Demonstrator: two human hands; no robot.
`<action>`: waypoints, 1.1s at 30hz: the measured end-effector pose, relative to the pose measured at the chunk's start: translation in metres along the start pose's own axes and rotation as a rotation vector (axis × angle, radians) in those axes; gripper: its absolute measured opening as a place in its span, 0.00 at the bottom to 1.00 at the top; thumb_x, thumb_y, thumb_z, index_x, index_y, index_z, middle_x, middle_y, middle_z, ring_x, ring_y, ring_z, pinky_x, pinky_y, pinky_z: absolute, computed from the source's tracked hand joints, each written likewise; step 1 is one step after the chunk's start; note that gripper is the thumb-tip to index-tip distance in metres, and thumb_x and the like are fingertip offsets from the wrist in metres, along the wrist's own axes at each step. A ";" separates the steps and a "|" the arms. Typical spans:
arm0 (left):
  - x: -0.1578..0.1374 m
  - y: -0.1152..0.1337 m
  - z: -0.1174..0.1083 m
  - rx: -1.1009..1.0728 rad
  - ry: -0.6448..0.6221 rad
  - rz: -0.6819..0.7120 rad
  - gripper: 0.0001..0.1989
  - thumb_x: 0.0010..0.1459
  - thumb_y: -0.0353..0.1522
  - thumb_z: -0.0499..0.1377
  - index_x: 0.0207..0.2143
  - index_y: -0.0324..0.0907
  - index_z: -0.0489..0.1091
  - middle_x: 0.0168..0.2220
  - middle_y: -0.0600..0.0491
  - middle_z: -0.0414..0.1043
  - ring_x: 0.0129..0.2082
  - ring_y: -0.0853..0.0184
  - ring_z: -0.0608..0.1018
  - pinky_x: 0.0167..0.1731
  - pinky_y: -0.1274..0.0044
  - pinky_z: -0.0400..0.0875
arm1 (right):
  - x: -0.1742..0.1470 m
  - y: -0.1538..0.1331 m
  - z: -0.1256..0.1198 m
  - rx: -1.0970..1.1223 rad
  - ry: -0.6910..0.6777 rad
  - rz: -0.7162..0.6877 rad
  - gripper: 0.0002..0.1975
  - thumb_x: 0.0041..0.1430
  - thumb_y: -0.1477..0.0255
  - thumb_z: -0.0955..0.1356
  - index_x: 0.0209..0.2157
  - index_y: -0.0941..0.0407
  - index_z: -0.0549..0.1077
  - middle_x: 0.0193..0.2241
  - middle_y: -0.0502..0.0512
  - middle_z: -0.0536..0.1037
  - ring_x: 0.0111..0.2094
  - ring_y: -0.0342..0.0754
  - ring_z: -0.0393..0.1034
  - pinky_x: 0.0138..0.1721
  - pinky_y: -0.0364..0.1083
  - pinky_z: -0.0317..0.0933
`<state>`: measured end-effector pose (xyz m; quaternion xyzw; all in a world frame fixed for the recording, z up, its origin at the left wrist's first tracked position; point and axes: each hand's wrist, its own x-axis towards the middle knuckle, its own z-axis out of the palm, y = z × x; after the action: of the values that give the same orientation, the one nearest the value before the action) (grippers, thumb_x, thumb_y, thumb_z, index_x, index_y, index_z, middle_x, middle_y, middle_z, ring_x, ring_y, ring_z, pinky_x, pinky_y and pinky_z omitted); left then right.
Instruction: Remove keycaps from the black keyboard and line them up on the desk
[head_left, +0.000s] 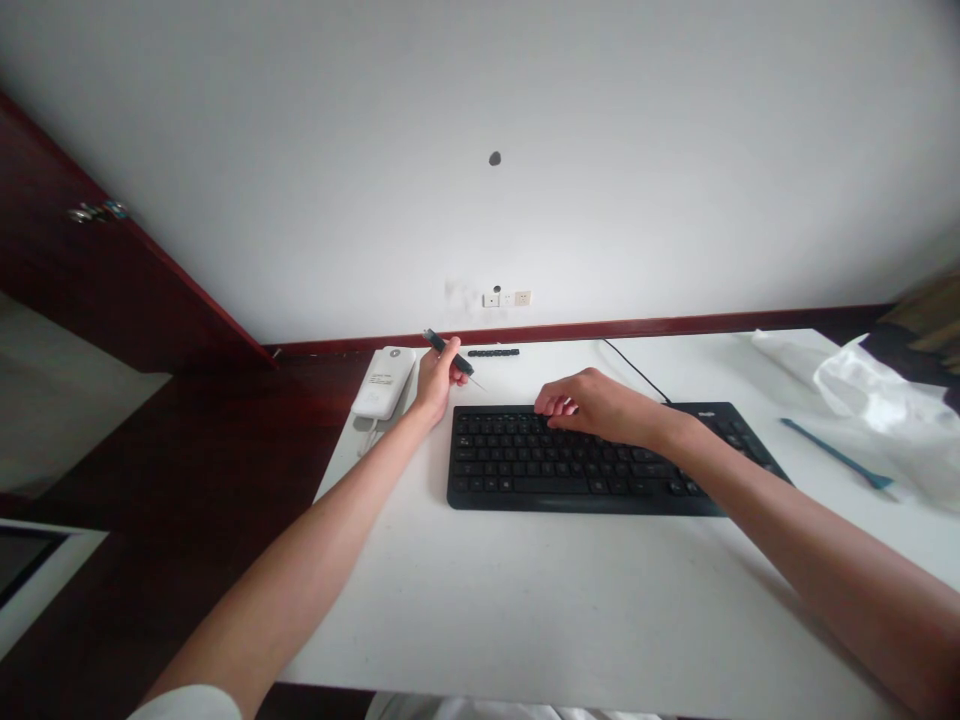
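Note:
In my left hand (441, 382), closed at the left of the keyboard, is a black-handled tool (444, 347) with a thin metal tip pointing right. A black keyboard (555, 485) lies flat on the white table (517, 590). Above its upper key rows is my right hand (592, 403), fingers curled together and thumb tucked in. What those fingertips hold, if anything, is hidden. A short row of small black pieces, like keycaps (493, 352), lies behind the keyboard, just right of my left hand.
A white power bank (382, 384) with a white cable (367, 437) sits at the table's left edge. To the right are a blue brush (836, 455) and a crumpled clear plastic bag (862, 385). The keyboard cord (637, 370) runs toward the wall (360, 150).

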<state>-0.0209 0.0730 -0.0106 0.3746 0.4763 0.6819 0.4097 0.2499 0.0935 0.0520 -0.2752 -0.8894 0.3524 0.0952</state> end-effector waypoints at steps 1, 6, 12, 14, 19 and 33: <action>0.000 0.000 0.000 -0.003 -0.008 -0.004 0.24 0.56 0.50 0.65 0.24 0.42 0.63 0.16 0.60 0.60 0.15 0.75 0.65 0.17 0.81 0.61 | 0.000 0.000 0.000 -0.002 0.001 -0.005 0.08 0.57 0.72 0.72 0.39 0.52 0.82 0.35 0.53 0.84 0.35 0.50 0.78 0.38 0.48 0.73; -0.001 0.000 0.000 0.000 -0.038 -0.009 0.24 0.55 0.50 0.66 0.25 0.42 0.63 0.15 0.60 0.60 0.15 0.75 0.65 0.17 0.81 0.61 | 0.010 0.013 -0.007 0.001 0.189 0.022 0.10 0.57 0.69 0.71 0.41 0.53 0.82 0.38 0.54 0.84 0.39 0.52 0.79 0.44 0.49 0.73; 0.002 -0.002 -0.002 -0.034 -0.022 -0.039 0.23 0.54 0.49 0.67 0.25 0.42 0.64 0.15 0.60 0.62 0.15 0.74 0.66 0.18 0.81 0.62 | 0.066 0.068 -0.022 -0.080 0.372 0.113 0.11 0.53 0.72 0.71 0.38 0.55 0.83 0.37 0.55 0.85 0.38 0.53 0.79 0.46 0.51 0.72; 0.003 -0.002 -0.003 -0.057 -0.027 -0.039 0.23 0.54 0.48 0.68 0.25 0.41 0.64 0.15 0.61 0.62 0.15 0.75 0.66 0.18 0.81 0.62 | 0.086 0.082 -0.025 -0.037 0.376 0.109 0.12 0.52 0.74 0.71 0.40 0.57 0.83 0.37 0.56 0.85 0.39 0.51 0.79 0.47 0.50 0.72; 0.003 -0.003 -0.002 -0.063 -0.023 -0.039 0.24 0.52 0.50 0.69 0.27 0.41 0.65 0.16 0.60 0.64 0.14 0.75 0.66 0.17 0.81 0.63 | 0.109 0.105 -0.015 0.114 0.415 0.094 0.14 0.49 0.76 0.72 0.41 0.57 0.81 0.37 0.55 0.85 0.39 0.49 0.80 0.47 0.47 0.74; 0.002 -0.005 -0.002 -0.024 -0.038 -0.033 0.23 0.54 0.49 0.68 0.29 0.41 0.67 0.16 0.59 0.66 0.15 0.74 0.68 0.18 0.81 0.63 | 0.111 0.106 0.000 0.051 0.462 0.079 0.17 0.49 0.74 0.71 0.42 0.57 0.82 0.34 0.54 0.84 0.34 0.47 0.77 0.37 0.44 0.70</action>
<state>-0.0230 0.0752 -0.0156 0.3745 0.4664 0.6735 0.4343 0.2024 0.2190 -0.0225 -0.3808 -0.8234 0.3057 0.2890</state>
